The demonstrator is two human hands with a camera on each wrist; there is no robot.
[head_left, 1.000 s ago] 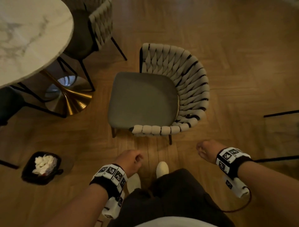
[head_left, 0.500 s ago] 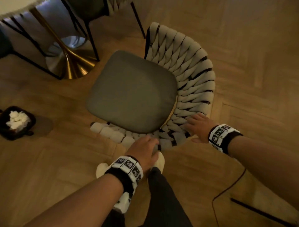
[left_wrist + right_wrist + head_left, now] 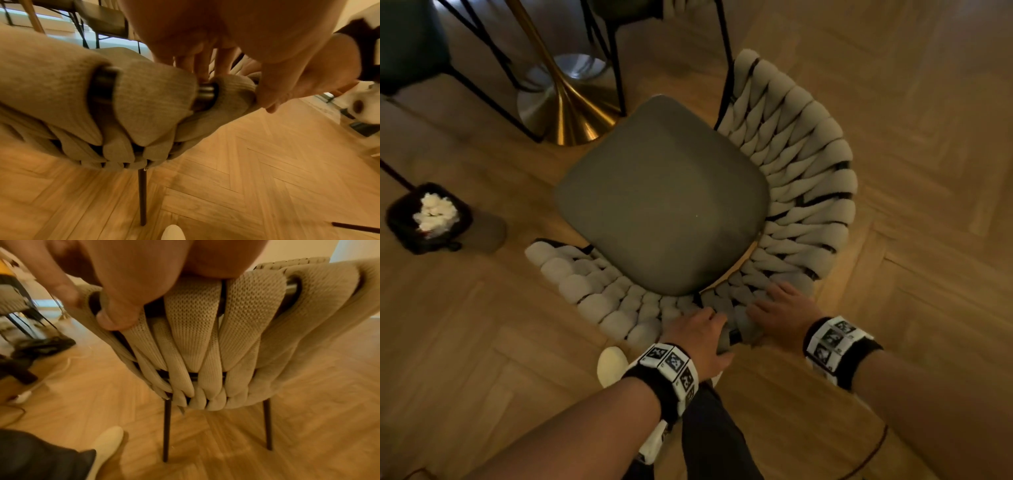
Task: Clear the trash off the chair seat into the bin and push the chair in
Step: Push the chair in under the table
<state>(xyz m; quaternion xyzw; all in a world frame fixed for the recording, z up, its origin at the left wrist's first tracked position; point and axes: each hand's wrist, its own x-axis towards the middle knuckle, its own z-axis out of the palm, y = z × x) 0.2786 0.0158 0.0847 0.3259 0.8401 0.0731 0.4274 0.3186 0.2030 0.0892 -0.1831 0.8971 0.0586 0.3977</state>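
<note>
The chair's grey seat (image 3: 661,195) lies bare in the head view, with its woven beige backrest (image 3: 801,178) curving round the right and near sides. My left hand (image 3: 698,330) grips the backrest's top rim at the near side, fingers over the rim (image 3: 144,97) and thumb (image 3: 271,97) underneath. Just to its right, my right hand (image 3: 779,308) holds the same rim, fingers spread over the straps and thumb (image 3: 117,318) pressed on the outer face (image 3: 205,337). A small black bin (image 3: 400,219) holding white crumpled paper (image 3: 436,210) stands on the floor at the left.
The table's gold trumpet base (image 3: 565,113) stands just beyond the seat's far corner. Black legs of another chair (image 3: 616,68) flank it. My white shoe (image 3: 613,365) is on the wooden floor behind the chair. A dark cable (image 3: 873,452) trails at lower right.
Both hands moved forward from beside my body and took hold of the backrest rim. The seat now lies nearer the table's gold base.
</note>
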